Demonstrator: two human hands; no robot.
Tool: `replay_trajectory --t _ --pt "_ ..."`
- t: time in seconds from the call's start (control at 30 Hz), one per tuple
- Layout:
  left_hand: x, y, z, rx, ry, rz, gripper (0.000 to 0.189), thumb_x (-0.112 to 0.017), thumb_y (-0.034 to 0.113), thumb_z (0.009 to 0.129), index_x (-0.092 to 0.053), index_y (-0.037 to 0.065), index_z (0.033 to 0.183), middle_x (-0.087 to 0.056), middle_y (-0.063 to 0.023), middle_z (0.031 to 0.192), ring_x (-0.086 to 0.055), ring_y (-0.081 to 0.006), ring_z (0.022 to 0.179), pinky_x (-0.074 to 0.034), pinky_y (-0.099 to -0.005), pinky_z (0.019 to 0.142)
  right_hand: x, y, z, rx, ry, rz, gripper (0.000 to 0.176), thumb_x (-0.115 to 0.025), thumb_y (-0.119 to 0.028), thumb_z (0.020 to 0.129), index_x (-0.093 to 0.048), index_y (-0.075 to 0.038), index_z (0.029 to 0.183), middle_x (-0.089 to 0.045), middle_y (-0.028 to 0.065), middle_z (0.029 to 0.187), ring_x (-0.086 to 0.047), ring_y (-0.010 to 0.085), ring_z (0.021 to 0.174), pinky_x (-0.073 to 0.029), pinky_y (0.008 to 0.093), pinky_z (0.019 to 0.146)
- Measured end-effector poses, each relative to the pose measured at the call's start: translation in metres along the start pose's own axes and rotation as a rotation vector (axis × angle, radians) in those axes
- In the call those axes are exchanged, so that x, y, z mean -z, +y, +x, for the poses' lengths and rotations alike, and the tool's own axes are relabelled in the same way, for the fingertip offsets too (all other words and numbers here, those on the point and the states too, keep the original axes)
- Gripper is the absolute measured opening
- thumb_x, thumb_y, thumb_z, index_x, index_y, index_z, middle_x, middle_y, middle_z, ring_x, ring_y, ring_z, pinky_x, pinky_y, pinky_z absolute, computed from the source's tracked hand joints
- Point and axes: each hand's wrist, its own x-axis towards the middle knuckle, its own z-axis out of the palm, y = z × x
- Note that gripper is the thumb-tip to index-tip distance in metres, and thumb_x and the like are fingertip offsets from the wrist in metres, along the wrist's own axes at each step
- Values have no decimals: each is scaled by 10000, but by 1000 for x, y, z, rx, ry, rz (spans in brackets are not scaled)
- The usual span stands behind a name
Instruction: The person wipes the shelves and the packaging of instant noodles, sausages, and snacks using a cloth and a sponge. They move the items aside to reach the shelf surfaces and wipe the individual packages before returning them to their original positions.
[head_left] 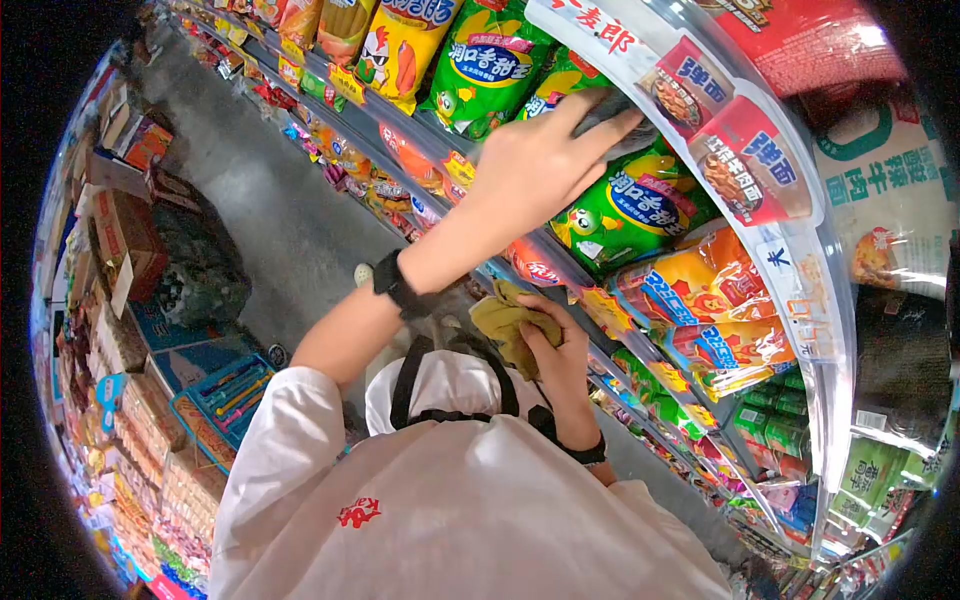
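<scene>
My left hand [540, 165] reaches up to the snack shelf and presses a dark grey cloth [618, 112] against the shelf among green snack bags [630, 205]. A black watch [395, 282] sits on that wrist. My right hand [555, 350] is held close to my chest, gripping a crumpled yellow-green cloth [500, 318]. It wears a black wristband [587, 455]. I have on a white sweatshirt [450, 520] with a small red logo.
Shelves of bright snack packets [700, 290] run along the right, with price tags on the rail [455, 165]. Green packs [775, 425] fill the lower shelf. A grey floor aisle [270, 200] lies below. Stacked boxes and goods [130, 330] line the left side.
</scene>
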Motion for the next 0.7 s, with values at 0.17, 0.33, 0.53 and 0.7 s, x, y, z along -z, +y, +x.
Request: replay_trajectory --t 0.17,0.33,0.53,0.7 --pt "-18 6 0 2 -61 59 430 -649 145 653 -559 164 1074 -504 -86 1011 -597 -176 681 -495 -279 513 5 -3 0 11 53 10 279 -556 10 727 -596 -31 1000 -613 81 973 -563 156 920 -422 265 831" --pt "-20 15 -18 115 -142 74 462 -647 124 650 -548 175 1098 -488 -83 1041 -595 -207 650 -499 -291 516 8 3 -2 -20 103 100 273 -538 28 737 -587 5 1005 -602 76 989 -556 128 893 -427 245 810" --pt "18 20 -42 436 -263 -248 504 -614 68 669 -541 149 1161 -535 -115 1116 -573 -303 923 -490 -346 742 11 10 1 -18 58 73 260 -534 28 760 -582 12 1014 -592 59 1010 -541 110 906 -424 231 804" --pt "32 -20 -86 645 209 -248 412 -540 12 744 -529 28 1156 -570 -128 1080 -565 -199 946 -411 -274 851 13 6 5 -129 94 123 255 -547 19 761 -584 8 1013 -593 63 997 -548 113 883 -430 228 790"
